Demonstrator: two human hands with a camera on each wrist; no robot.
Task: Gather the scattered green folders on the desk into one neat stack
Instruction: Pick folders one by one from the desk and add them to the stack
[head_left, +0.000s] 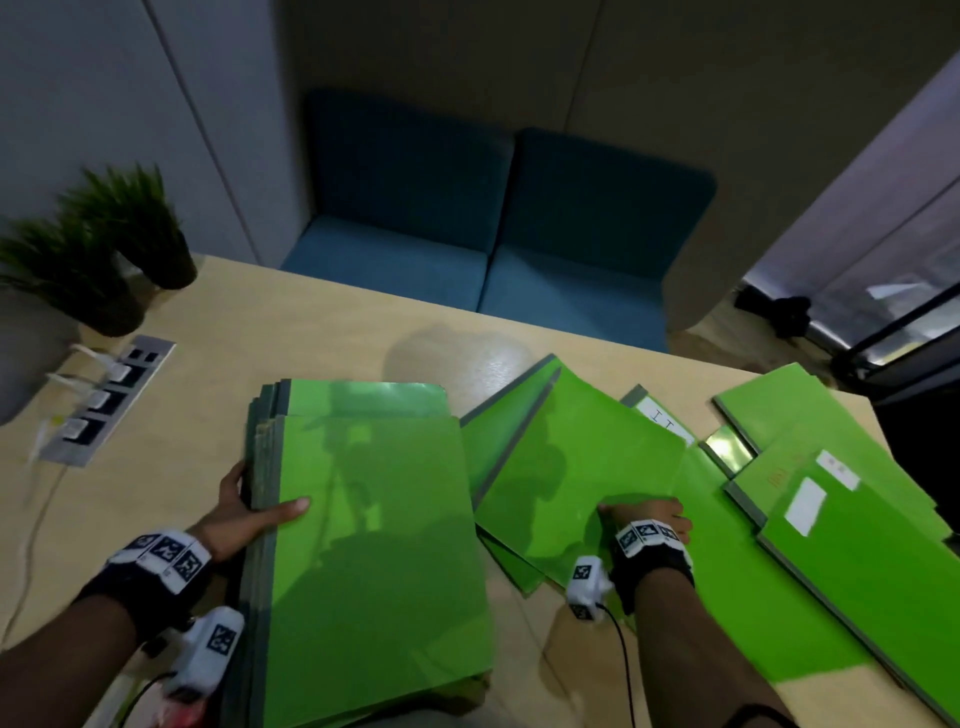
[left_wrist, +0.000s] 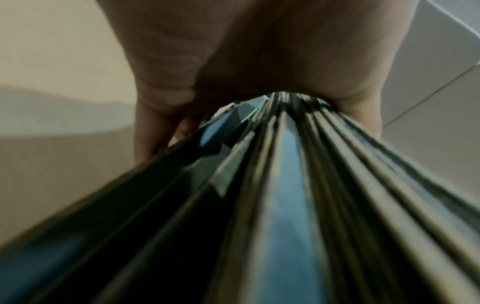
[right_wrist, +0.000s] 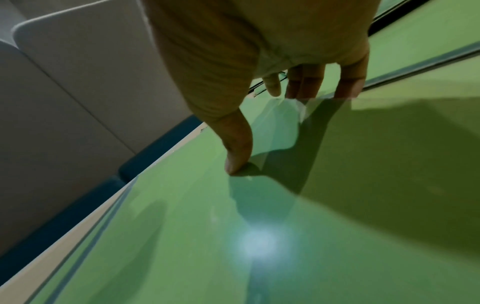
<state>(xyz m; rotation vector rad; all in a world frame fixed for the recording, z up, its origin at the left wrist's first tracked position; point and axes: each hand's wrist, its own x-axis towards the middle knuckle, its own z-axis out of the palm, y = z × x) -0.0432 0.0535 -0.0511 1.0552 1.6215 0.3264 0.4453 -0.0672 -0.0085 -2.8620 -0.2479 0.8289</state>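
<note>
Stack (head_left: 374, 545) gripped by left hand (head_left: 244, 512); right hand (head_left: 647, 517) on loose folder (head_left: 576, 467).

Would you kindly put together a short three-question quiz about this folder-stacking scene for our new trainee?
1. True or false: the left hand grips the spine side of the folder stack, thumb on its top cover.
2. Where does the right hand rest? A) on the power strip B) on a loose green folder right of the stack C) on a potted plant
3. Fill in: the white label sits on a folder at the desk's ____ side.

Key: 1 true; 2 B; 3 right.
</note>
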